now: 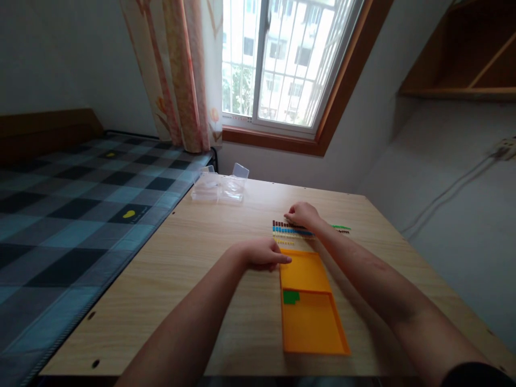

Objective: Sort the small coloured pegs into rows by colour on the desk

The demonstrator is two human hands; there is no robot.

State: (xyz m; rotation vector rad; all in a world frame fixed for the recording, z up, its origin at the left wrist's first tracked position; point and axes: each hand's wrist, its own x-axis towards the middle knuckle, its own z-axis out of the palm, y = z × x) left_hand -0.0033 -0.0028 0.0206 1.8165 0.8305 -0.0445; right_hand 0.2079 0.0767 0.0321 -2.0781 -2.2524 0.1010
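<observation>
An orange two-part tray (308,322) lies flat on the table, its two square compartments split by a ridge. A few green pieces (291,296) sit in the upper left corner of the nearer compartment. My left hand (264,253) is closed at the tray's far left edge, one digit reaching over the rim. Beyond the tray, rows of small brown pieces (278,223), blue pieces (282,229) and yellow pieces (286,243) are lined up. My right hand (304,215) is at the brown row with fingers pinched together; anything between the fingertips is too small to make out.
Clear plastic boxes (217,188) with raised lids stand at the table's far left corner. Small green pieces (341,227) lie right of my right wrist, beside dark ones. A checked bed (133,183) adjoins the wooden table (181,269) on the left; a wall is on the right.
</observation>
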